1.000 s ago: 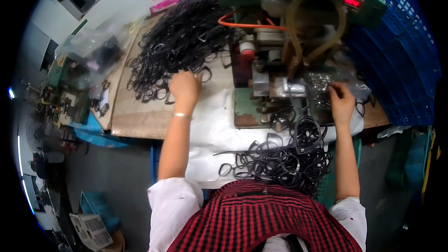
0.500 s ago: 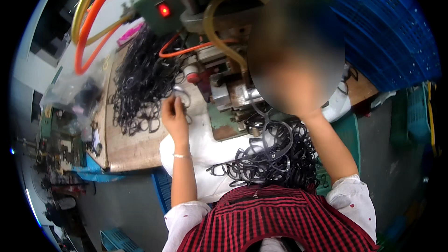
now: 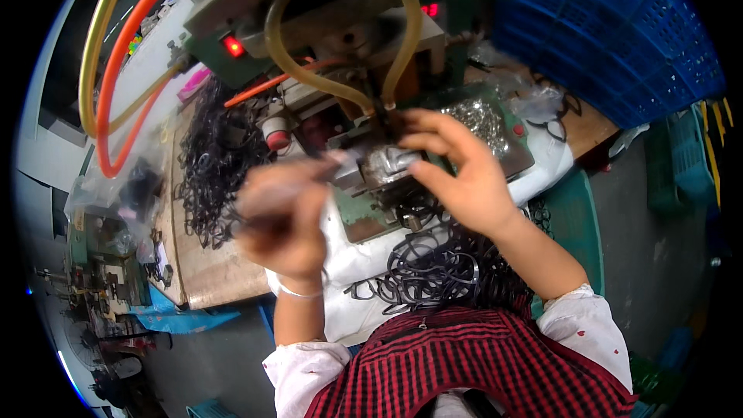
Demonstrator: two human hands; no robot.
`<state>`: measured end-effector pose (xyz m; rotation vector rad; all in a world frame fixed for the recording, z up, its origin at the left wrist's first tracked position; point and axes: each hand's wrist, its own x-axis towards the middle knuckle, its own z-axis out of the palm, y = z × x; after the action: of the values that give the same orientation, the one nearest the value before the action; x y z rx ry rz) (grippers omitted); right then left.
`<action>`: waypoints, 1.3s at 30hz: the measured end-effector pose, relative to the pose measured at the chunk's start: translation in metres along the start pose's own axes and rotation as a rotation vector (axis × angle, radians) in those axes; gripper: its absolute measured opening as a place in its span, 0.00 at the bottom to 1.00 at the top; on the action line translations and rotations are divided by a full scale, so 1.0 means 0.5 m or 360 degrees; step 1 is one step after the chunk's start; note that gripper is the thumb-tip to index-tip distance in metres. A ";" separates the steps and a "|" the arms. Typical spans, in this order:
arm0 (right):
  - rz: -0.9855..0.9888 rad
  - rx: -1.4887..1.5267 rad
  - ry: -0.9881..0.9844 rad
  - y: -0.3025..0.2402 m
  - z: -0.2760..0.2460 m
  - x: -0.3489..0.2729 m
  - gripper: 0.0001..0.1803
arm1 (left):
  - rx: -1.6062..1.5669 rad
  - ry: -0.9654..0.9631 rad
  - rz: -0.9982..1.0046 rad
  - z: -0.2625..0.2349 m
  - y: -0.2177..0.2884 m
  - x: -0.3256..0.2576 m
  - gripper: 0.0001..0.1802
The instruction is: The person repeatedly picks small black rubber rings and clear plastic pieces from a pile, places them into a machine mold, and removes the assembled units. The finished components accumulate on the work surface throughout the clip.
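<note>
My right hand (image 3: 468, 174) reaches to the metal fixture (image 3: 387, 164) of a green bench machine (image 3: 364, 217). Its thumb and fingers are apart at the fixture's right side, and nothing shows held between them. My left hand (image 3: 282, 213), smeared by motion, is raised left of the fixture with its fingertips near the fixture's left side. Whether it holds something cannot be made out. A pile of thin black loop-shaped pieces (image 3: 441, 267) lies on white cloth (image 3: 348, 302) in front of the machine, by my apron.
A larger heap of black loops (image 3: 220, 162) lies on the wooden table (image 3: 224, 271) at left. Yellow (image 3: 410, 23) and orange hoses (image 3: 108, 139) arch over the work area. A red button (image 3: 277, 139) is beside the fixture. Blue crates (image 3: 611, 39) stand at back right; small shiny pieces (image 3: 476, 124) lie nearer.
My right hand has come left and nearer, to the metal fixture. My left hand has left the edge of the loop heap and risen toward the fixture. The view has shifted slightly right.
</note>
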<state>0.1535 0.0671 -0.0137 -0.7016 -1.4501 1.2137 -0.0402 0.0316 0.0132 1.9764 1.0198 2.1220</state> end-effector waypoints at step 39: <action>-0.0217 -0.1456 0.0495 0.206 -0.163 0.063 0.07 | 0.2595 -0.1106 -0.1245 -0.376 -0.335 -0.166 0.11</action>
<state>0.2036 0.1524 -0.1060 -1.3027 -1.7199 0.2542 -0.2607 0.0448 -0.1338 1.6144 2.9205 -0.1359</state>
